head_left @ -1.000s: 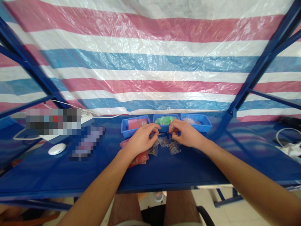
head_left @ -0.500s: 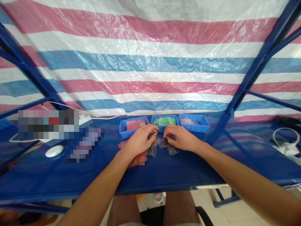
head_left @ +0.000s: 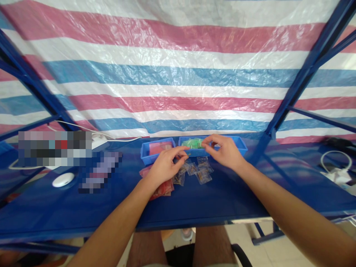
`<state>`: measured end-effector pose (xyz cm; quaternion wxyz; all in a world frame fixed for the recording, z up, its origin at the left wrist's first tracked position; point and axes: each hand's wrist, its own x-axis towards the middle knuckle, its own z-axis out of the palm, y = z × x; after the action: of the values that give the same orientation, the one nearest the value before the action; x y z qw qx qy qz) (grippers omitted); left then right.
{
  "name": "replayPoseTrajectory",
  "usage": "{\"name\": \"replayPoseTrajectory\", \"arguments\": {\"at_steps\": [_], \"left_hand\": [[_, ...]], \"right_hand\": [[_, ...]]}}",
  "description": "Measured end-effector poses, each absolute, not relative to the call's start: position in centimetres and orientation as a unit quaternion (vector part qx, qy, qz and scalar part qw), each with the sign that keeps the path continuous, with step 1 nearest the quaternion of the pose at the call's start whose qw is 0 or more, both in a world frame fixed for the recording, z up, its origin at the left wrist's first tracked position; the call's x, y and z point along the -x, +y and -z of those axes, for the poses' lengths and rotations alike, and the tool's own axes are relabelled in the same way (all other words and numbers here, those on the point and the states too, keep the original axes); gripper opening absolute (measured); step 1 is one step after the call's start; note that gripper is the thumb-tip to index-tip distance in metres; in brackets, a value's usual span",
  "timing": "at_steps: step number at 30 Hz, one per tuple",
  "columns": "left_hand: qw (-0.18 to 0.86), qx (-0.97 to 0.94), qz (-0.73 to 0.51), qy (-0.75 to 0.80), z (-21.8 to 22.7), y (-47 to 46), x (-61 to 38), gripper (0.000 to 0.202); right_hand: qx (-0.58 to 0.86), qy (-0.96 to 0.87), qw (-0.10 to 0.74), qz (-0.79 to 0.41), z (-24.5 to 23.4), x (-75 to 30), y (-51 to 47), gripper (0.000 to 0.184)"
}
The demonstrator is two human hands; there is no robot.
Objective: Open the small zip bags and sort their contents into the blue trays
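My left hand (head_left: 170, 162) hovers over the clear bags, thumb and fingertips pinched together. A tiny brass-coloured bit shows at the fingertips; I cannot make out what it is. Under and beside that hand lies a pile of red bags (head_left: 162, 189). Small clear bags (head_left: 204, 176) with thin brass-coloured pieces inside are spread on the blue table between my hands. My right hand (head_left: 226, 151) is at the front of the middle blue bin (head_left: 191, 152), fingers curved and slightly apart. Green bags (head_left: 191, 143) fill that bin, and my fingertips are close to them.
A blue bin (head_left: 144, 154) with pink-red bags stands on the left, another blue bin (head_left: 242, 146) on the right, partly behind my right hand. A white oval object (head_left: 63, 180) and white cables (head_left: 122, 139) lie to the left. A white adapter (head_left: 338, 174) is far right.
My right hand has left the clear bags and moved up and right to the middle bin, its fingers parting. My left hand stays almost in place, a brass-coloured bit now showing at its fingertips.
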<state>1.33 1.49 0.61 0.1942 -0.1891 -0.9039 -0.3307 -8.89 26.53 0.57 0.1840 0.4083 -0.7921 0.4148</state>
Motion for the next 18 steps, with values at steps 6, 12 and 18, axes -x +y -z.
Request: {"name": "replayPoseTrajectory", "arguments": {"at_steps": [6, 12, 18], "left_hand": [[0.243, 0.202, 0.293, -0.902, -0.9, 1.5, -1.4, 0.036], [0.258, 0.194, 0.28, -0.904, -1.0, 1.3, -1.5, 0.029], [0.264, 0.158, 0.302, -0.902, -1.2, 1.4, -1.4, 0.022]], "right_hand": [[-0.263, -0.899, 0.233, -0.261, -0.3, 14.1, 30.8, 0.021], [-0.235, -0.873, 0.201, -0.377, 0.1, 15.1, 31.1, 0.013], [-0.26, -0.723, 0.145, -0.623, -0.9, 14.0, 29.9, 0.034]]}}
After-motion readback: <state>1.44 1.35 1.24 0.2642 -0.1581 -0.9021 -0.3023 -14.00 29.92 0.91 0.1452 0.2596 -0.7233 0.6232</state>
